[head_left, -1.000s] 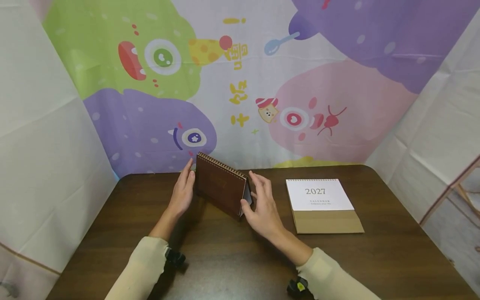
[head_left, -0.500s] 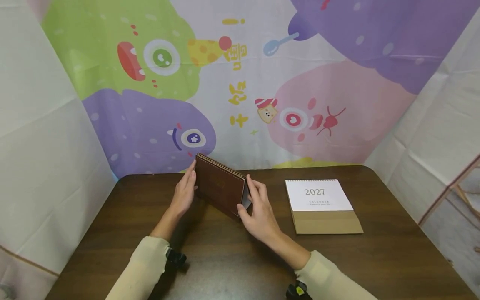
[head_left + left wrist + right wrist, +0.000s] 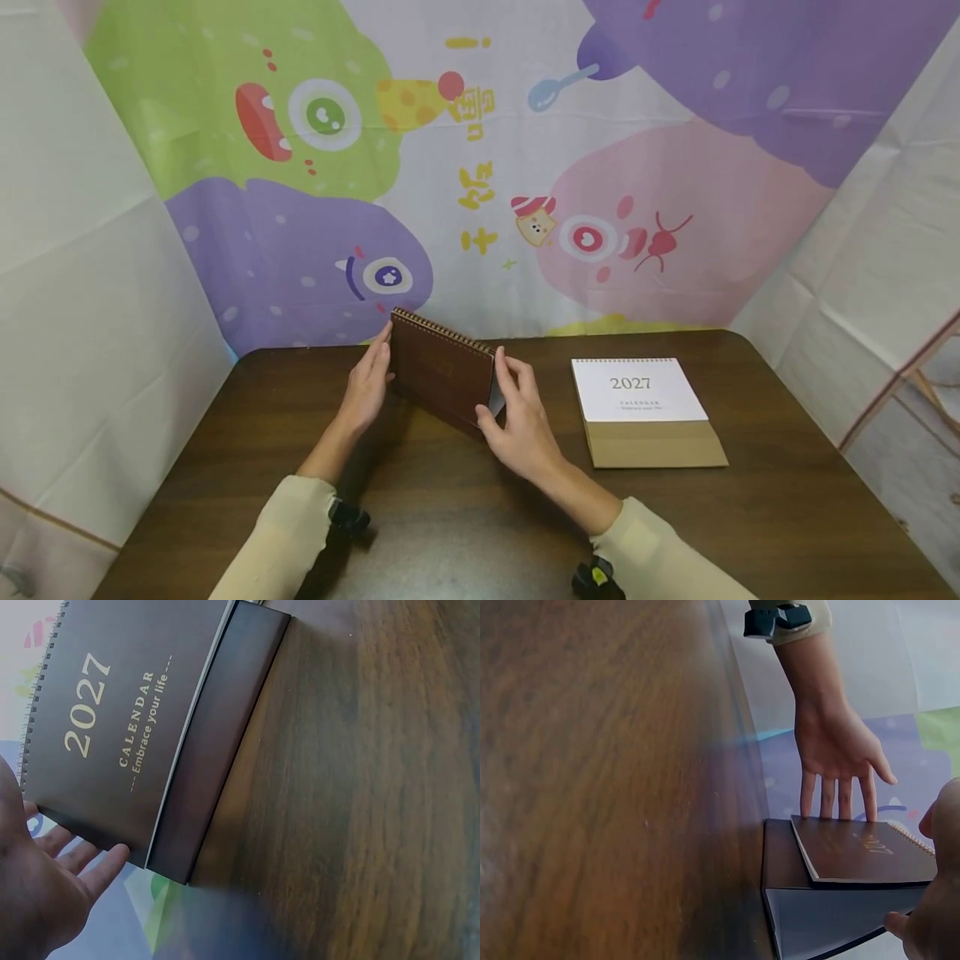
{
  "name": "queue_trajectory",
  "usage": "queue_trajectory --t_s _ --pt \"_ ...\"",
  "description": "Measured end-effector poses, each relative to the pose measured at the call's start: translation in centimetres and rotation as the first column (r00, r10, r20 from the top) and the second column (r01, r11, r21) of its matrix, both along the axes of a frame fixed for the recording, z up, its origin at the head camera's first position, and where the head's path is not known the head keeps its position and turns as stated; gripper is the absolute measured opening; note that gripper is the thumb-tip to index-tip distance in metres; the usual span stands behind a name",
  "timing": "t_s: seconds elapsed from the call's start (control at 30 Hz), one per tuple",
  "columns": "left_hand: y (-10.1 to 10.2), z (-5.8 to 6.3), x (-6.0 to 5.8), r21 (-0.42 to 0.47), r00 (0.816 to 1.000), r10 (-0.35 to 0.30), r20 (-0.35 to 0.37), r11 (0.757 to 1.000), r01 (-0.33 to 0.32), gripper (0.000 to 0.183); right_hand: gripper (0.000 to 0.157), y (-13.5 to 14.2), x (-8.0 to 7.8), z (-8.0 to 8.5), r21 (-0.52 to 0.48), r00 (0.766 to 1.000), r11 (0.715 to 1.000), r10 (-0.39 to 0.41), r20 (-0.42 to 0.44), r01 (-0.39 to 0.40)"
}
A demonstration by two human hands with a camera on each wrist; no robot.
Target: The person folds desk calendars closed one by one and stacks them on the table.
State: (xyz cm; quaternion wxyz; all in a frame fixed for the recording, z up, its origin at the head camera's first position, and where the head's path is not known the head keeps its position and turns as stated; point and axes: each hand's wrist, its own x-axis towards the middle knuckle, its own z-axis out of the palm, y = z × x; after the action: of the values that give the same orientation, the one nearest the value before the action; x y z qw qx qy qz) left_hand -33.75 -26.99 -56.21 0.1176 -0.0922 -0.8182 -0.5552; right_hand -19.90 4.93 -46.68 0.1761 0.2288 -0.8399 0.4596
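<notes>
A dark brown spiral desk calendar (image 3: 438, 367) stands upright as a tent on the table, turned at an angle. "2027 CALENDAR" shows on its cover in the left wrist view. My left hand (image 3: 365, 390) touches its left end with straight fingertips, palm facing the calendar. At the right end, my right hand (image 3: 522, 421) holds the edge, its thumb at the front and its index finger by the top spiral. The right wrist view shows the open triangular end beside the right fingers (image 3: 898, 922); much of that hand is cut off.
A second desk calendar (image 3: 637, 392), white with a tan base, stands to the right on the brown wooden table (image 3: 420, 533). Behind the table hangs a cartoon-printed cloth (image 3: 495, 292), with white cloth walls at both sides.
Both hands have come slightly inward onto the brown calendar's ends; the right thumb and index finger have drawn up to its edge. The calendar has barely shifted, and the white one stays put.
</notes>
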Motion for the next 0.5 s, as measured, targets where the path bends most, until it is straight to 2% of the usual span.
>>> queue_trajectory --t_s 0.03,0.13,0.23,0.27,0.37,0.4,0.5 --pt "0.3 1.0 1.1 0.022 1.0 -0.022 -0.013 1.0 0.022 0.056 0.088 0.1 -0.1 0.0 0.0 1.0 1.0 -0.003 0.001 0.003" --pt "-0.1 0.4 0.7 0.023 0.999 -0.028 -0.034 0.999 0.029 0.057 0.087 0.2 -0.4 0.0 -0.001 1.0 1.0 -0.01 0.0 0.01" --pt "-0.2 0.3 0.9 0.027 0.999 -0.037 -0.027 0.999 0.038 0.056 0.088 0.4 -0.6 0.0 0.001 1.0 1.0 -0.014 -0.001 0.014" --pt "-0.7 -1.1 -0.3 0.016 1.0 -0.02 -0.009 1.0 0.02 0.054 0.088 0.4 -0.8 0.0 0.0 1.0 1.0 -0.016 0.001 0.016" --pt "-0.7 -1.1 0.1 0.031 0.999 -0.037 -0.005 0.999 0.037 0.054 0.089 0.6 -1.1 -0.1 -0.003 1.0 1.0 -0.02 0.011 0.02" --pt "-0.6 -0.6 0.7 0.039 0.998 -0.055 -0.014 0.998 0.056 0.056 0.09 0.6 -1.2 -0.2 -0.002 1.0 1.0 -0.022 0.011 0.022" --pt "-0.5 -0.6 1.2 0.032 0.998 -0.059 -0.017 0.998 0.059 0.056 0.091 0.7 -1.6 -0.3 -0.001 1.0 1.0 -0.021 0.013 0.021"
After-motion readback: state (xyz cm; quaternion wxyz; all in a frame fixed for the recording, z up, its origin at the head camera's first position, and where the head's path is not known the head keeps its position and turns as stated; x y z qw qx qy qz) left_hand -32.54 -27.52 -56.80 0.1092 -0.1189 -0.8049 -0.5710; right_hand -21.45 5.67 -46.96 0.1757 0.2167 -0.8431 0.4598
